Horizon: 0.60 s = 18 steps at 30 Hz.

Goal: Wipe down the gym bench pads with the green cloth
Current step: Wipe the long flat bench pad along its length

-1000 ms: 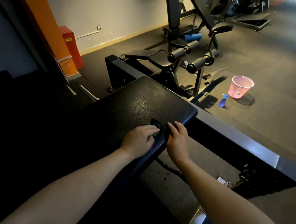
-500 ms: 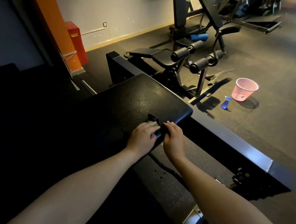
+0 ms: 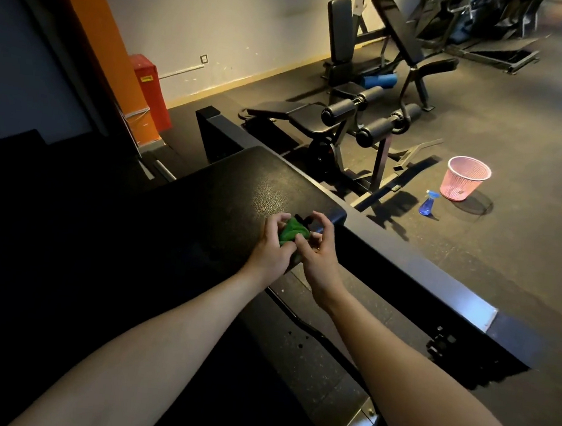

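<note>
Being gripped from both sides, the crumpled green cloth is held over the near right corner of the black textured bench pad. It is wrapped by the curled fingers of the left hand and pinched by the thumb and fingertips of the right hand. On the floor beyond, a pink mesh wastebasket is seen near a blue spray bottle.
</note>
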### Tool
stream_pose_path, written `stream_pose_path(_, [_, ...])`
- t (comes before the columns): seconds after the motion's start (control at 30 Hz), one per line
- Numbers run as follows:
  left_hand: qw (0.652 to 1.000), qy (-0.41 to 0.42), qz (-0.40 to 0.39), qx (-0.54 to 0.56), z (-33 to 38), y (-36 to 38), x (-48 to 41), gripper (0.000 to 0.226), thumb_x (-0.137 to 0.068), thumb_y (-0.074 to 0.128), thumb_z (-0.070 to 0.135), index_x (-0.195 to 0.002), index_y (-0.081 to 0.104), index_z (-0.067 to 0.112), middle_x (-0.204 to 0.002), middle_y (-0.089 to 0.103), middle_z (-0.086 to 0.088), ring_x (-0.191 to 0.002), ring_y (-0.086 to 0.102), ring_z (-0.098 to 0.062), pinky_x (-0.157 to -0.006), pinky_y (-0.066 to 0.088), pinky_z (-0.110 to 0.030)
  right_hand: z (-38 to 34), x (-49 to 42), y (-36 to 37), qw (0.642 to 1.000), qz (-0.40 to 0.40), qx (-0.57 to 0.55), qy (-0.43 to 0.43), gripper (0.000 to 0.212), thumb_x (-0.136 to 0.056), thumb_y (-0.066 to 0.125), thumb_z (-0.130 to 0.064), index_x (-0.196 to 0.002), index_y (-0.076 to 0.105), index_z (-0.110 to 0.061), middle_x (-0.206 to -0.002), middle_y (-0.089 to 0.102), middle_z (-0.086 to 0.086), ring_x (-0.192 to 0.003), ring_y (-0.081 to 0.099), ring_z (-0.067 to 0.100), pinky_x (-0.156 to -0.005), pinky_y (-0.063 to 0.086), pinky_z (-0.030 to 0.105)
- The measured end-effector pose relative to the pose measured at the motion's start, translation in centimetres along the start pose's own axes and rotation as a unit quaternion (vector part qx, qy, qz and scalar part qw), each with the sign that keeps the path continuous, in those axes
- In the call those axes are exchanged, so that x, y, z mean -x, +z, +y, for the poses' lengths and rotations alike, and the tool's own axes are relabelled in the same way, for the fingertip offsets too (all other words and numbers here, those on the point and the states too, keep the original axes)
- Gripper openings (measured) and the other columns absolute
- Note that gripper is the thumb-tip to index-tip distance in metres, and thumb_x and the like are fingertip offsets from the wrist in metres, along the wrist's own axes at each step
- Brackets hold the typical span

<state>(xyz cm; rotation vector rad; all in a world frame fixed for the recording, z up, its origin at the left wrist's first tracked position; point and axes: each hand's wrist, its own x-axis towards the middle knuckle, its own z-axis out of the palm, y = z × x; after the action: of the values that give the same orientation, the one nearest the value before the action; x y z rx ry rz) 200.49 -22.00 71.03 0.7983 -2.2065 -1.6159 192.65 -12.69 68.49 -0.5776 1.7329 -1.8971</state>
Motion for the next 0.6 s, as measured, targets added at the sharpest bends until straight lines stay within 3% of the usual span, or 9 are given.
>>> stream_pose_path(0.1, [0.997, 0.017, -0.071, -0.005, -0.4, 0.1, -0.9, 0.06, -0.095, 0.06, 0.012, -0.136, 0.03, 0.045, -0.142, 0.039, 0.002, -0.13, 0.047, -0.018, -0.093, 0.044, -0.023, -0.4, -1.6, -1.4, 0.999, 0.02, 0.021, 0.04, 0.036, -0.095, 0.052, 0.0, -0.116, 0.052, -0.029, -0.114, 0.057, 0.007, -0.104, 0.063, 0.027, -0.081, 0.061, 0.047])
stream_pose_path(0.2, [0.987, 0.041, -0.055, -0.148, -1.1, 0.0, -1.3, 0.071, -0.094, 0.062, 0.017, -0.152, 0.026, 0.037, -0.158, 0.022, 0.007, -0.141, 0.026, -0.015, -0.11, 0.032, -0.031, -0.1, -4.3, -3.1, 0.986, 0.095, 0.136, 0.011, 0.036, -0.091, 0.046, 0.0, -0.095, 0.059, -0.034, -0.114, 0.055, 0.001, -0.107, 0.059, 0.024, -0.081, 0.06, 0.048])
stream_pose_path(0.27, [0.947, 0.024, -0.029, -0.32, -2.2, -0.3, -1.6, 0.075, -0.093, 0.063, 0.033, -0.156, 0.021, 0.034, -0.163, 0.012, 0.007, -0.148, 0.009, -0.023, -0.12, 0.019, -0.045, -0.1, -6.5, -4.4, 0.968, 0.153, 0.196, -0.024, 0.034, -0.092, 0.045, -0.001, -0.101, 0.064, -0.027, -0.117, 0.052, 0.001, -0.112, 0.052, 0.018, -0.097, 0.052, 0.045])
stream_pose_path(0.33, [0.897, -0.006, -0.036, -0.44, -3.3, -0.1, -1.4, 0.08, -0.094, 0.06, 0.045, -0.158, 0.013, 0.031, -0.165, 0.004, 0.004, -0.15, 0.001, -0.027, -0.121, 0.008, -0.052, 0.4, -8.2, -5.1, 0.963, 0.147, 0.226, -0.028, 0.026, -0.098, 0.047, -0.011, -0.116, 0.065, -0.018, -0.122, 0.049, 0.002, -0.117, 0.046, 0.017, -0.108, 0.043, 0.044])
stream_pose_path(0.43, [0.876, -0.002, -0.019, -0.481, -4.0, 0.8, -1.3, 0.08, -0.096, 0.057, 0.041, -0.159, 0.009, 0.027, -0.166, 0.002, -0.001, -0.15, 0.002, -0.03, -0.121, 0.008, -0.053, 2.2, -8.1, -4.3, 0.95, 0.076, 0.303, -0.021, 0.036, -0.098, 0.056, -0.032, -0.131, 0.058, -0.02, -0.133, 0.042, 0.004, -0.127, 0.037, 0.02, -0.114, 0.033, 0.039])
stream_pose_path(0.5, [0.874, 0.006, -0.001, -0.486, -3.9, 0.9, -1.4, 0.078, -0.097, 0.057, 0.038, -0.158, 0.011, 0.028, -0.165, 0.005, -0.002, -0.15, 0.005, -0.03, -0.121, 0.01, -0.054, 3.5, -7.0, -3.1, 0.935, 0.075, 0.343, -0.043, 0.035, -0.095, 0.058, -0.026, -0.13, 0.056, -0.02, -0.135, 0.04, 0.005, -0.128, 0.035, 0.023, -0.111, 0.032, 0.037])
stream_pose_path(0.6, [0.869, 0.02, 0.006, -0.494, -4.2, 0.8, -1.4, 0.078, -0.096, 0.058, 0.034, -0.158, 0.012, 0.027, -0.165, 0.007, -0.002, -0.149, 0.008, -0.029, -0.12, 0.013, -0.052, 4.3, -4.9, -1.5, 0.926, 0.087, 0.354, -0.094, 0.028, -0.093, 0.054, -0.014, -0.12, 0.061, -0.013, -0.126, 0.046, 0.005, -0.114, 0.04, 0.021, -0.102, 0.04, 0.034])
